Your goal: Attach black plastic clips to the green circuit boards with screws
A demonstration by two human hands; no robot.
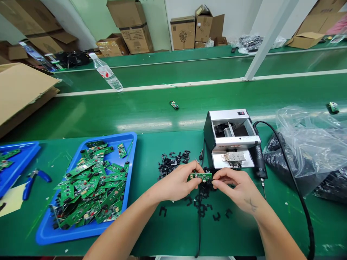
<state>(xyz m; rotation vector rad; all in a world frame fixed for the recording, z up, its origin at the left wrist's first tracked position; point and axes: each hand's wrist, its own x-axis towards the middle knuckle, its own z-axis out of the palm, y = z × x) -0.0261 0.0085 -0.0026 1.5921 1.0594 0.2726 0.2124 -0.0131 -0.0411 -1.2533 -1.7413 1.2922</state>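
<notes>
A small green circuit board (204, 176) is held level over the bench between both hands. My left hand (181, 181) pinches its left part between thumb and fingers. My right hand (235, 185) is closed at the board's right end, thumb and index finger gripping that end, where something dark shows; its detail is hidden by the fingertips. Beneath and around the hands lie loose black plastic clips (173, 163), some heaped and some scattered. Just behind the hands stands a silver and black bench machine (230, 139) with a metal block on its front ledge.
On the left, a blue tray (132, 151) holds many circuit boards. Blue-handled pliers (34, 177) lie beside it. An electric screwdriver (258, 159) stands by the machine, its black cable (292, 180) curving right. A clear plastic bag (303, 144) of black parts sits at right. Behind is a water bottle (107, 74).
</notes>
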